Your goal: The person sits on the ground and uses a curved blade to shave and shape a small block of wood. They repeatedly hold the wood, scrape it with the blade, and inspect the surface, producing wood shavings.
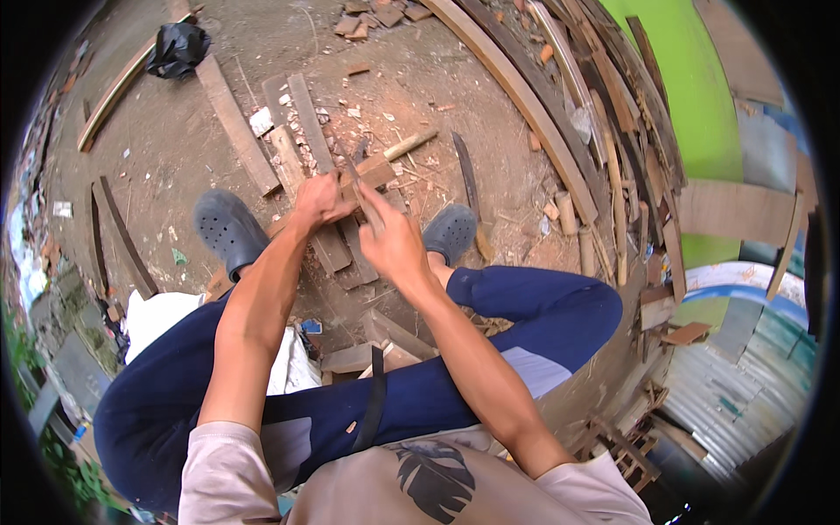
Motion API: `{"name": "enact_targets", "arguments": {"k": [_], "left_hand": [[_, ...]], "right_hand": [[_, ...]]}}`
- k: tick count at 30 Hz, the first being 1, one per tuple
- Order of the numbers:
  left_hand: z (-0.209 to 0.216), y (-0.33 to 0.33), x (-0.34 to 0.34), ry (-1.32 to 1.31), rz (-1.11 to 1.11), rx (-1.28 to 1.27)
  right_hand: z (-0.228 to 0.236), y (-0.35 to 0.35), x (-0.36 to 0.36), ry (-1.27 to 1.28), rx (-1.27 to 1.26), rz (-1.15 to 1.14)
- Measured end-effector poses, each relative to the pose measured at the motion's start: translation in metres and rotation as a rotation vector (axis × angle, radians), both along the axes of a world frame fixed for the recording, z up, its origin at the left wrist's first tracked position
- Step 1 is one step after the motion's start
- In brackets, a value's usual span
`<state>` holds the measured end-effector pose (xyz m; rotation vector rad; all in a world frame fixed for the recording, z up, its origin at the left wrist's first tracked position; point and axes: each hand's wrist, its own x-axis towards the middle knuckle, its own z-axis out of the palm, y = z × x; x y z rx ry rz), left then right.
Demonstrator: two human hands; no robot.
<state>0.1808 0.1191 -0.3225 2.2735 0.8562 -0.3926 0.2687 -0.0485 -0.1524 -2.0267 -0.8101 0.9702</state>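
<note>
My left hand is closed round a length of wood, whose squared brown end sticks out to its right. My right hand is closed on a slim tool with a narrow dark blade, which crosses the wood close to my left fingers. Its exact kind is hard to make out. Flat wooden boards lie under both hands, between my feet. A pale round wooden handle lies just beyond the wood's end; what it joins is hidden.
A curved machete-like blade lies on the ground near my right clog. My left clog stands beside the boards. Long planks and a wood pile line the right. A black plastic bag is far left. Wood chips litter the dirt.
</note>
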Motion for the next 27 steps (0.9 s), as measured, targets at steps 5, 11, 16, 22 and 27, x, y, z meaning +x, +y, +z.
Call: {"name": "enact_targets", "arguments": {"k": [5,11,16,22,27], "left_hand": [[0.020,0.002,-0.007,0.019,0.051,0.021],[0.007,-0.006,-0.002,-0.043,-0.011,0.005],[0.020,0.002,0.000,0.015,0.031,0.020],[0.012,-0.001,-0.007,-0.053,0.003,0.070],[0.012,-0.001,-0.013,0.024,0.029,-0.016]], "right_hand": [[0.087,-0.098,-0.042,-0.101,0.040,0.071],[-0.021,0.016,0.009,-0.002,-0.022,-0.014],[0.048,-0.069,-0.028,-0.072,0.080,0.010],[0.029,-0.054,-0.018,-0.096,0.152,-0.017],[0.008,-0.012,-0.003,0.027,-0.024,-0.019]]}}
